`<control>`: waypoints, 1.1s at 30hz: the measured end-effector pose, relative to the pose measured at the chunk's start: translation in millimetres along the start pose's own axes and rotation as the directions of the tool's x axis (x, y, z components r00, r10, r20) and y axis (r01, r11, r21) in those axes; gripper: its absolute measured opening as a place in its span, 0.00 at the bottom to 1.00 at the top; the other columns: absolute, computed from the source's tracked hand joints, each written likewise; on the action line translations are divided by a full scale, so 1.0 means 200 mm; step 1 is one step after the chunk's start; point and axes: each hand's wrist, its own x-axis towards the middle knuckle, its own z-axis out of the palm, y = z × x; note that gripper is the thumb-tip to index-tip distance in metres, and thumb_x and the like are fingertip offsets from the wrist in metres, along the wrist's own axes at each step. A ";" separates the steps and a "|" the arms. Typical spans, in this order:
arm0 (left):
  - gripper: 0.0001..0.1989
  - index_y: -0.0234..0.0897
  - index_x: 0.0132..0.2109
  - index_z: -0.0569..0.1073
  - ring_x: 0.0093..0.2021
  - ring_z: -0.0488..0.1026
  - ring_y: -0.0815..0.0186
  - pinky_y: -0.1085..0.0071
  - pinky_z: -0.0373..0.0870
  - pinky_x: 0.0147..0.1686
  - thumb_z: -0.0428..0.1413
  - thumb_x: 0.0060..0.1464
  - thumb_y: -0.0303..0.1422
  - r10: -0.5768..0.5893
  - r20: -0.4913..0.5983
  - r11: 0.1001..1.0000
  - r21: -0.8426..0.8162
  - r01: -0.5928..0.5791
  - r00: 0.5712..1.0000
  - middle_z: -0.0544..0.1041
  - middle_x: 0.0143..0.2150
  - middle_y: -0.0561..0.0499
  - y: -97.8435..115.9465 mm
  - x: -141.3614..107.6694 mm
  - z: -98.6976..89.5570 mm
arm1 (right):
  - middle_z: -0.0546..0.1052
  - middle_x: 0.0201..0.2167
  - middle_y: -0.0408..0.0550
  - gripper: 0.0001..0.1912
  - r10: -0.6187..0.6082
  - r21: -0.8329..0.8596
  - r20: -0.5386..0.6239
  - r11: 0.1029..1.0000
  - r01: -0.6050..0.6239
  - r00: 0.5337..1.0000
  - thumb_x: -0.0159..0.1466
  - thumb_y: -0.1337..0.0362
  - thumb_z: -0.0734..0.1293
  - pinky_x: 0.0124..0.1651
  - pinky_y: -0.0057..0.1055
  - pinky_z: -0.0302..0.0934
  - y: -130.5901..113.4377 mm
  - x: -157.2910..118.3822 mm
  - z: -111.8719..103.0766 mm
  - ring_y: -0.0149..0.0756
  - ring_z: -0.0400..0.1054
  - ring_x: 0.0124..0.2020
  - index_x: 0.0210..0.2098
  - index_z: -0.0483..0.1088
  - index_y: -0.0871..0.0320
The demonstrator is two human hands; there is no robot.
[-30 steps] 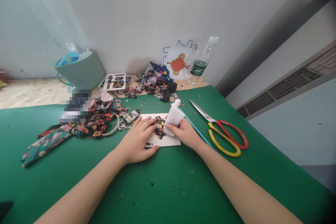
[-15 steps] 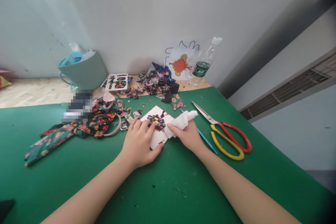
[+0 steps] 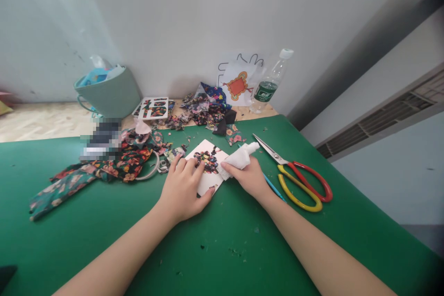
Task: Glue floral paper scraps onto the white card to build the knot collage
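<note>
A white card [image 3: 194, 148] with scraps of patterned fabric on it lies on the green tabletop [image 3: 222, 249]. My left hand [image 3: 183, 185] rests on the card's left side with its fingers spread, covering part of it. At the card's right edge, my right hand [image 3: 251, 178] is closed around a white tube [image 3: 240, 157], whose narrow end points up and to the right. The tube's other end is over the card; whether they touch is unclear. A blue stick [image 3: 274, 188] lies beside my right hand, partly hidden by it.
Red-and-yellow-handled scissors [image 3: 300, 180] lie open at the right. Floral cloth [image 3: 128, 162] is at the left, near a green basket [image 3: 111, 95]. Fabric scraps [image 3: 204, 108], a patterned card [image 3: 154, 108], a picture sheet [image 3: 237, 85] and a plastic bottle [image 3: 268, 88] are at the back.
The white tube and my right hand have shifted and turned very slightly. My left hand stays in place on the card.
</note>
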 end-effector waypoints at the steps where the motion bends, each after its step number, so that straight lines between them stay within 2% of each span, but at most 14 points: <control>1: 0.27 0.33 0.51 0.66 0.48 0.60 0.51 0.50 0.47 0.55 0.48 0.49 0.47 0.000 0.001 1.000 -0.003 0.000 1.000 0.66 0.46 0.41 0.00 0.00 0.00 | 0.74 0.25 0.47 0.11 -0.007 -0.003 0.004 1.000 0.007 1.000 0.50 0.57 0.67 0.31 0.32 0.62 0.00 0.00 0.00 0.38 0.68 0.27 0.25 0.68 0.60; 12: 0.27 0.35 0.52 0.65 0.48 0.61 0.51 0.50 0.47 0.54 0.49 0.49 0.47 0.001 -0.004 1.000 -0.008 -0.001 1.000 0.67 0.46 0.42 0.00 0.00 0.01 | 0.75 0.26 0.48 0.09 -0.090 -0.176 0.024 0.980 0.093 0.996 0.53 0.59 0.65 0.32 0.33 0.61 -0.02 -0.01 0.01 0.39 0.69 0.28 0.27 0.69 0.59; 23: 0.27 0.35 0.52 0.65 0.48 0.61 0.51 0.49 0.47 0.54 0.48 0.49 0.47 0.001 0.008 1.000 0.000 -0.001 1.000 0.67 0.46 0.42 0.00 0.00 0.00 | 0.75 0.26 0.48 0.11 -0.008 -0.084 -0.039 0.996 0.005 0.999 0.51 0.57 0.66 0.33 0.34 0.62 0.02 -0.01 0.01 0.40 0.69 0.29 0.26 0.67 0.59; 33: 0.28 0.34 0.52 0.65 0.48 0.60 0.51 0.50 0.46 0.55 0.47 0.50 0.47 -0.003 0.018 1.000 0.019 0.003 1.000 0.66 0.46 0.42 0.00 0.00 0.00 | 0.74 0.25 0.48 0.08 -0.088 -0.200 -0.009 0.976 0.085 0.996 0.52 0.61 0.65 0.35 0.34 0.61 -0.02 -0.01 0.01 0.39 0.68 0.29 0.28 0.68 0.59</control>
